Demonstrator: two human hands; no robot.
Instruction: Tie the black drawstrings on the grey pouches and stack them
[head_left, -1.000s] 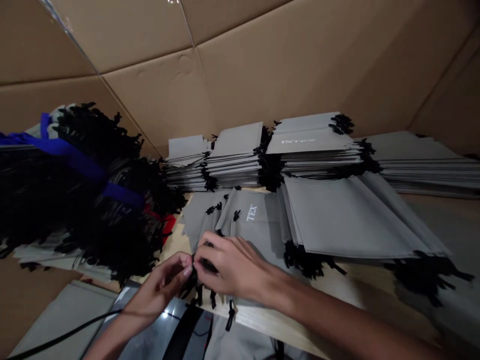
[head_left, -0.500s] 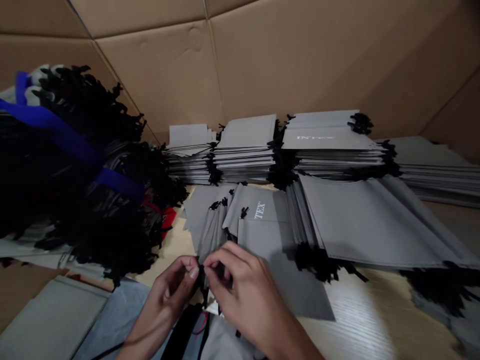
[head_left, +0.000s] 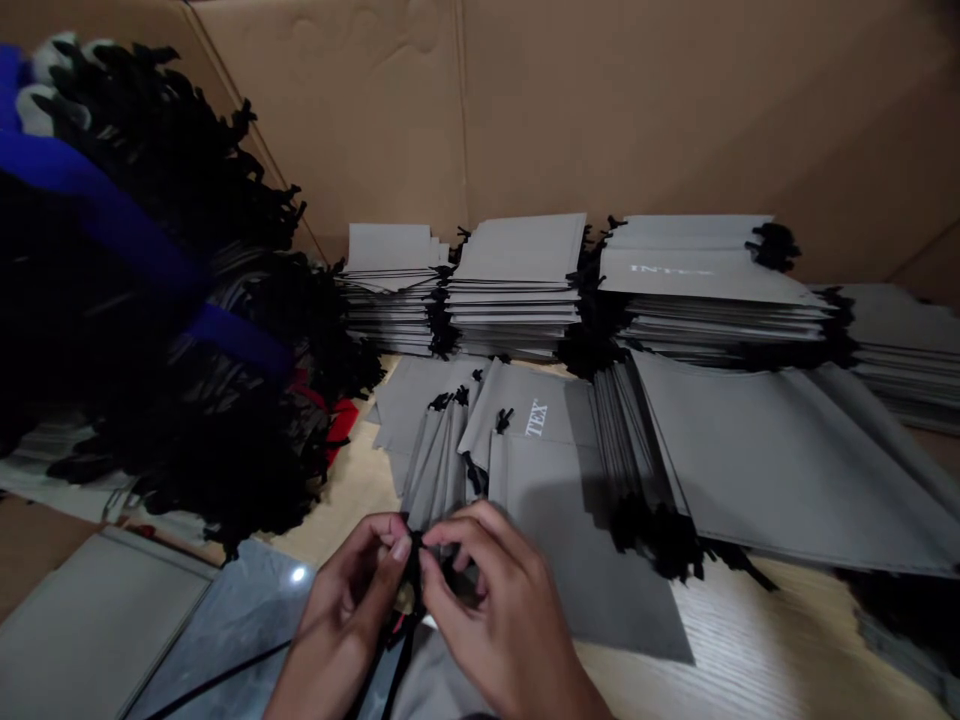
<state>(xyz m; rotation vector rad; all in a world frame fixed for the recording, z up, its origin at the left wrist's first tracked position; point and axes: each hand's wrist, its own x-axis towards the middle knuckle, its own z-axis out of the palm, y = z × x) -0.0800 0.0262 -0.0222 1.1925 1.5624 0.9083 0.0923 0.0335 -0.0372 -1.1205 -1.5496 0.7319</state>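
Observation:
Both hands meet at the lower middle, over the near end of a bunch of folded grey pouches (head_left: 437, 458). My left hand (head_left: 352, 600) pinches a black cord (head_left: 415, 548) between thumb and forefinger. My right hand (head_left: 499, 600) pinches the same cord just beside it, fingertips almost touching. Black cord ends hang below the fingers, and their exact shape is too dark to tell. Right of the hands lies a flat grey pouch (head_left: 555, 500), near white "TEX" lettering.
Stacks of grey pouches (head_left: 517, 270) with black cords stand along the cardboard wall (head_left: 600, 110). A large heap of black cord ends (head_left: 187, 430) with a blue band (head_left: 240, 345) fills the left. More grey pouches (head_left: 787, 450) lie at the right.
The view has shifted, so the heap and the wall sit higher in the picture. Both hands keep their pinch at the cord, with only small finger movements.

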